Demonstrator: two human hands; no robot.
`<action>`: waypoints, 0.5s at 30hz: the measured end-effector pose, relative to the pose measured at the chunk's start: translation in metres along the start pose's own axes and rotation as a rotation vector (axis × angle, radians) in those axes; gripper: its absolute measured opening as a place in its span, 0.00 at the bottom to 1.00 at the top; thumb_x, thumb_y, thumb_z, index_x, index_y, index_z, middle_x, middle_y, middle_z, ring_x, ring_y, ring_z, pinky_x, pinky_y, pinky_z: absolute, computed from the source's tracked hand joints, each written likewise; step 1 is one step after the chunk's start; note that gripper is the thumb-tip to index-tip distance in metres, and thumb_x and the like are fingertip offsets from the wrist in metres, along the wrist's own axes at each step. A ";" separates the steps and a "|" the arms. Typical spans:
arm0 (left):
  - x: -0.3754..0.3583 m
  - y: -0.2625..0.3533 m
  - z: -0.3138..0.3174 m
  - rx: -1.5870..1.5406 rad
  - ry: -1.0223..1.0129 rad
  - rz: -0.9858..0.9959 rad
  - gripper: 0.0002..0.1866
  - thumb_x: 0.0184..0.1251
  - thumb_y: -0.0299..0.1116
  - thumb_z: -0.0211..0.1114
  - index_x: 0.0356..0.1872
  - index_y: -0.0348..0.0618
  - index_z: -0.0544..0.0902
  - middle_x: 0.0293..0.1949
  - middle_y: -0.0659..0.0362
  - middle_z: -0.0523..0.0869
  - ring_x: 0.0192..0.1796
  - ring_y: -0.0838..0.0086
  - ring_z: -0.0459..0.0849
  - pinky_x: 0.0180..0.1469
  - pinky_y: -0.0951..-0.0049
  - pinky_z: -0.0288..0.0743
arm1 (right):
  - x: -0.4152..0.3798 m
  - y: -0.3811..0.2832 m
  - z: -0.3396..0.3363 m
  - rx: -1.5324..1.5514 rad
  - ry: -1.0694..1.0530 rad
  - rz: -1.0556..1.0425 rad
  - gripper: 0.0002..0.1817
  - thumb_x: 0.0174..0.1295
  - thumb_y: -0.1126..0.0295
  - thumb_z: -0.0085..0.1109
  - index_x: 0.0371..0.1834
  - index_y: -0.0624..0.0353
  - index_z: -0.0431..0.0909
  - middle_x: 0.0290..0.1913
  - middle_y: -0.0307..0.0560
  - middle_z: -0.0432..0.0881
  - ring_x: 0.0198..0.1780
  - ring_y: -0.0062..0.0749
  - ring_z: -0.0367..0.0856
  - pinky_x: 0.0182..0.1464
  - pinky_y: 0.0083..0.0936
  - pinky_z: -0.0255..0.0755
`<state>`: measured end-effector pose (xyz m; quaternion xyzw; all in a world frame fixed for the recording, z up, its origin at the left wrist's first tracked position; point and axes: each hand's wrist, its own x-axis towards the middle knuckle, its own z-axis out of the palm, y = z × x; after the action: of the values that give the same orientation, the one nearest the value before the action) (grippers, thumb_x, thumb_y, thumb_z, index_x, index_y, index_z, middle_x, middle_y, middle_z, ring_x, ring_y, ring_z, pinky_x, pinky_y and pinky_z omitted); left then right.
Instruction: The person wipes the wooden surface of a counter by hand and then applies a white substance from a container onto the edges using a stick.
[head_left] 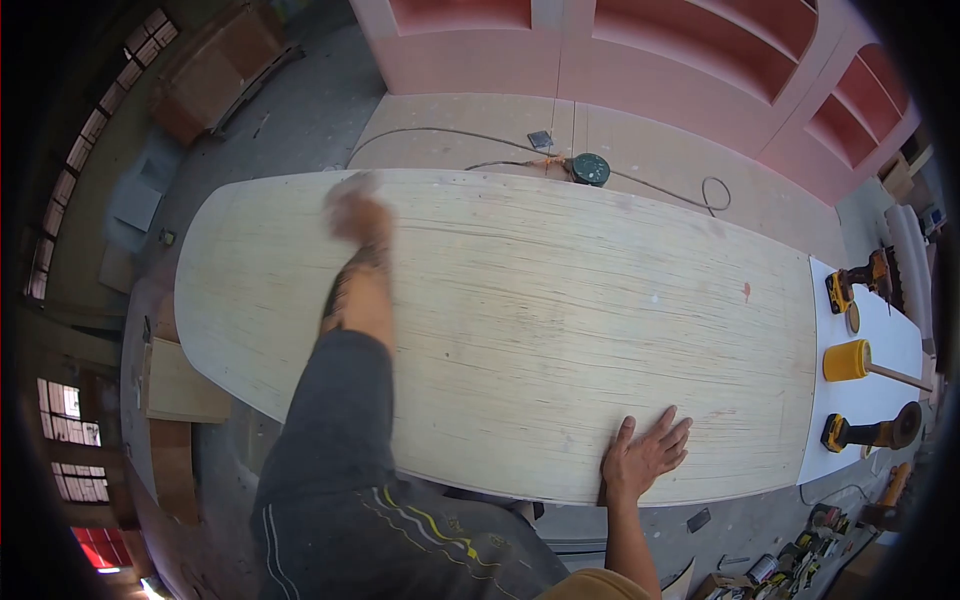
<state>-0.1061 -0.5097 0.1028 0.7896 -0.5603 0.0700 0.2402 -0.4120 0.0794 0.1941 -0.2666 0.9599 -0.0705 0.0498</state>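
Observation:
A large pale wooden panel (560,330), rounded at its left end and streaked with dark grain lines, lies flat in front of me. My left hand (358,210) is stretched across to the panel's far edge, smeared by motion. Its fingers are too blurred to show whether anything is in them. On the near side, toward the right, my right hand (645,455) rests on the surface with its fingers spread and nothing in its grasp.
A white sheet (890,340) at the right end carries a cordless drill (860,280), a yellow cup (846,361) and a grinder-like power tool (870,430). Beyond the panel stand pink shelves (660,110); a cable runs to a dark green round object (588,169).

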 end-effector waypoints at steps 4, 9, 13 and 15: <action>-0.155 0.306 -0.088 -0.815 -1.116 0.562 0.21 0.89 0.46 0.54 0.70 0.48 0.83 0.61 0.46 0.91 0.63 0.51 0.90 0.63 0.62 0.83 | -0.001 0.003 0.003 0.002 0.021 0.000 0.48 0.80 0.39 0.51 0.91 0.60 0.50 0.90 0.71 0.43 0.91 0.65 0.40 0.89 0.65 0.31; -0.297 0.357 -0.213 -0.958 -0.767 1.357 0.28 0.92 0.43 0.51 0.86 0.52 0.65 0.91 0.52 0.58 0.92 0.51 0.53 0.87 0.28 0.43 | 0.000 0.004 0.002 -0.016 0.024 0.018 0.43 0.83 0.41 0.47 0.92 0.54 0.51 0.92 0.65 0.45 0.91 0.60 0.42 0.90 0.61 0.32; -0.289 0.270 -0.175 -0.882 -0.499 1.630 0.26 0.84 0.42 0.62 0.78 0.53 0.75 0.80 0.55 0.75 0.85 0.54 0.68 0.85 0.30 0.55 | 0.001 0.000 0.001 0.034 0.029 0.024 0.45 0.81 0.45 0.54 0.91 0.59 0.53 0.91 0.69 0.45 0.90 0.62 0.44 0.89 0.64 0.35; -0.249 0.205 -0.114 -0.735 -0.655 1.726 0.22 0.83 0.43 0.63 0.73 0.53 0.80 0.75 0.54 0.81 0.81 0.56 0.74 0.82 0.37 0.63 | -0.001 0.000 0.001 0.041 0.027 0.041 0.44 0.80 0.46 0.55 0.91 0.59 0.53 0.91 0.69 0.45 0.90 0.63 0.44 0.89 0.64 0.35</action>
<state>-0.3663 -0.2984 0.1694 -0.0317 -0.9686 -0.1787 0.1700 -0.4114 0.0797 0.1928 -0.2449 0.9641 -0.0929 0.0438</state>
